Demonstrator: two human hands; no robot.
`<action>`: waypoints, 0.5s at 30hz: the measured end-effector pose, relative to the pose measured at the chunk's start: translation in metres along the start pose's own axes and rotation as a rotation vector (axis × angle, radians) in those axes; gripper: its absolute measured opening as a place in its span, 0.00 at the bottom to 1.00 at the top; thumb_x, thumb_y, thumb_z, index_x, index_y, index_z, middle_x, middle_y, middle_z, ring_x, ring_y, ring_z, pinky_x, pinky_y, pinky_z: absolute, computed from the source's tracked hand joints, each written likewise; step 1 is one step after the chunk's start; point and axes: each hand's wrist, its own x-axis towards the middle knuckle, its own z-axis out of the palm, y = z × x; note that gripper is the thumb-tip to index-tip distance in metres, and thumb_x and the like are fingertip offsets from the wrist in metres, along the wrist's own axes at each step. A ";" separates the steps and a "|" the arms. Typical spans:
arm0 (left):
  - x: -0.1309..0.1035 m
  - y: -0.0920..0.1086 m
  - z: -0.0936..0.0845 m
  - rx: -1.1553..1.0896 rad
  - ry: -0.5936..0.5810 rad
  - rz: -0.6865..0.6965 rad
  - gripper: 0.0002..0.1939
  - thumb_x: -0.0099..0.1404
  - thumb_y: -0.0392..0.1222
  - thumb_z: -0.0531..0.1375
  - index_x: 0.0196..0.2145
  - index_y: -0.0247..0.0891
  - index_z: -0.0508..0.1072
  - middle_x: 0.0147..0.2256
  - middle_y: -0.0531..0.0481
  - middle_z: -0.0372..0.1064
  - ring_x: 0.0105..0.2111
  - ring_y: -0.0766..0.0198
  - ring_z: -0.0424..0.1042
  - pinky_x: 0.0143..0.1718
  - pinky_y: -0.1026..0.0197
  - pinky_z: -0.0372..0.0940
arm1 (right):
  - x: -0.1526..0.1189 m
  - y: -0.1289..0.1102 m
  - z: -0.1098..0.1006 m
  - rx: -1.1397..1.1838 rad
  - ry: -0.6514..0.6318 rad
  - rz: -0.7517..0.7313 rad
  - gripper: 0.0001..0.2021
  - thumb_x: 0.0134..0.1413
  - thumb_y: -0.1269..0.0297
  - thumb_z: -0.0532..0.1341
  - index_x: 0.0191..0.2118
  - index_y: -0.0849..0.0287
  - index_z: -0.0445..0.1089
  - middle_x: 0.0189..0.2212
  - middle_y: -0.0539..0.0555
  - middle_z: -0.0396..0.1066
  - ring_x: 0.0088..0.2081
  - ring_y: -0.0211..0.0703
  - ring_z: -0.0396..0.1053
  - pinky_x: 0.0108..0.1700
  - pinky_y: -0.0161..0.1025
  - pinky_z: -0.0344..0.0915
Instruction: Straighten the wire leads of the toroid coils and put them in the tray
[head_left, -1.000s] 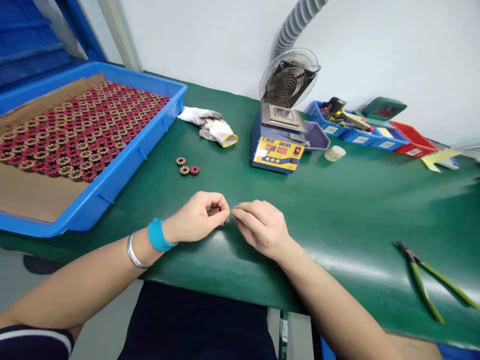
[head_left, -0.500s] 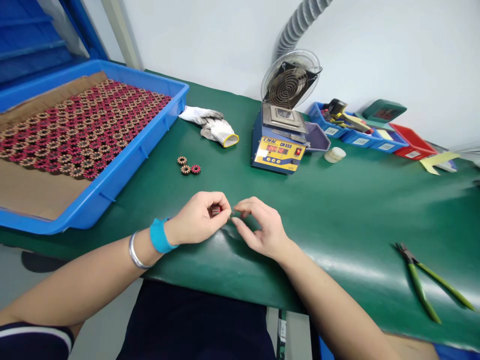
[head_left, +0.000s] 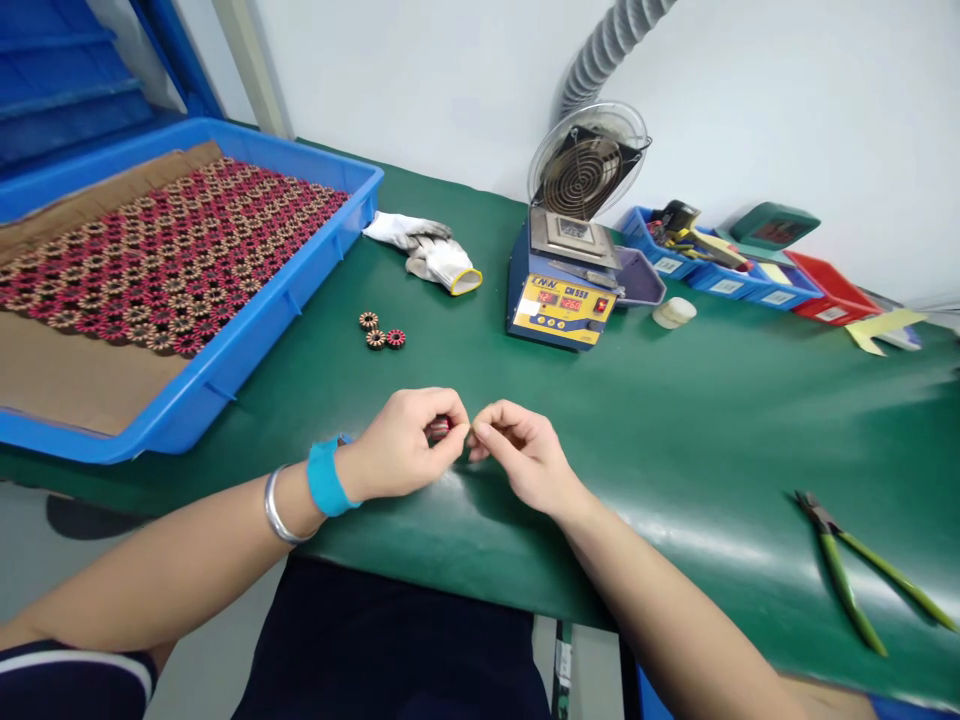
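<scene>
If gripped slackly in left hand [head_left: 405,442], may drop red wire coil [head_left: 439,428] before yellow-fronted metal box [head_left: 559,312]; can't see inside narrow right hand [head_left: 531,455].

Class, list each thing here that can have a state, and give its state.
Left hand: closed around a red part
Red part: mostly hidden
Right hand: thumb and forefinger pinched
Three loose rings: lying on the table
Blue tray: partly filled with red and tan rings
Pliers: handles spread
White gloves: bunched, unworn
Yellow-fronted machine: display lit
</scene>
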 end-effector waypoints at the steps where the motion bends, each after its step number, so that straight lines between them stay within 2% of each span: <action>1: 0.002 0.000 -0.002 -0.089 -0.028 -0.107 0.07 0.59 0.36 0.54 0.24 0.34 0.67 0.20 0.53 0.64 0.20 0.70 0.60 0.23 0.67 0.57 | 0.000 0.000 -0.003 -0.171 0.061 -0.134 0.08 0.61 0.61 0.57 0.33 0.58 0.66 0.26 0.51 0.70 0.27 0.37 0.69 0.32 0.36 0.67; 3: 0.006 -0.001 -0.005 -0.241 -0.089 -0.282 0.06 0.57 0.36 0.55 0.23 0.34 0.67 0.20 0.53 0.66 0.20 0.71 0.62 0.23 0.67 0.59 | 0.000 -0.002 -0.007 -0.530 0.155 -0.425 0.03 0.59 0.67 0.59 0.38 0.59 0.68 0.32 0.55 0.74 0.32 0.39 0.70 0.34 0.37 0.66; 4: 0.007 -0.001 -0.007 -0.294 -0.115 -0.336 0.06 0.57 0.36 0.55 0.23 0.34 0.67 0.20 0.53 0.67 0.20 0.70 0.63 0.23 0.67 0.59 | 0.001 -0.002 -0.008 -0.674 0.171 -0.544 0.04 0.58 0.69 0.60 0.40 0.59 0.68 0.34 0.56 0.75 0.33 0.40 0.71 0.34 0.37 0.65; 5: 0.008 -0.001 -0.007 -0.332 -0.136 -0.368 0.06 0.57 0.36 0.55 0.23 0.34 0.67 0.20 0.52 0.67 0.20 0.70 0.63 0.23 0.67 0.59 | 0.001 -0.003 -0.009 -0.783 0.174 -0.628 0.05 0.58 0.71 0.59 0.41 0.60 0.68 0.35 0.57 0.76 0.33 0.40 0.71 0.33 0.38 0.63; 7: 0.008 -0.001 -0.007 -0.350 -0.154 -0.370 0.06 0.57 0.36 0.55 0.23 0.35 0.66 0.21 0.52 0.67 0.20 0.70 0.63 0.22 0.67 0.58 | 0.001 -0.005 -0.008 -0.875 0.171 -0.676 0.05 0.59 0.74 0.58 0.39 0.60 0.69 0.34 0.56 0.76 0.32 0.40 0.70 0.33 0.38 0.61; 9: 0.005 0.000 -0.004 -0.252 -0.113 -0.264 0.06 0.57 0.36 0.55 0.23 0.35 0.66 0.21 0.53 0.65 0.21 0.70 0.62 0.22 0.67 0.57 | 0.002 -0.005 -0.005 -0.751 0.157 -0.545 0.05 0.60 0.72 0.56 0.35 0.59 0.68 0.31 0.55 0.75 0.31 0.39 0.69 0.34 0.38 0.61; 11: 0.002 0.001 -0.001 -0.065 -0.033 -0.065 0.07 0.57 0.36 0.54 0.22 0.35 0.66 0.21 0.53 0.62 0.21 0.70 0.59 0.24 0.65 0.56 | 0.002 -0.004 0.000 -0.419 0.102 -0.274 0.09 0.62 0.67 0.54 0.30 0.59 0.65 0.26 0.52 0.71 0.28 0.37 0.68 0.32 0.37 0.62; 13: -0.001 0.002 0.001 0.081 0.027 0.099 0.08 0.57 0.35 0.54 0.22 0.35 0.66 0.21 0.53 0.62 0.23 0.69 0.57 0.26 0.64 0.55 | 0.001 -0.002 0.002 -0.044 -0.010 -0.008 0.13 0.64 0.61 0.51 0.29 0.58 0.62 0.22 0.49 0.67 0.24 0.36 0.66 0.29 0.35 0.63; 15: -0.001 0.003 0.001 0.067 0.027 0.084 0.08 0.58 0.35 0.54 0.22 0.35 0.67 0.21 0.53 0.62 0.22 0.69 0.58 0.26 0.64 0.55 | 0.000 -0.001 0.002 0.110 -0.077 0.094 0.14 0.64 0.59 0.51 0.29 0.58 0.62 0.21 0.48 0.67 0.22 0.35 0.66 0.28 0.35 0.64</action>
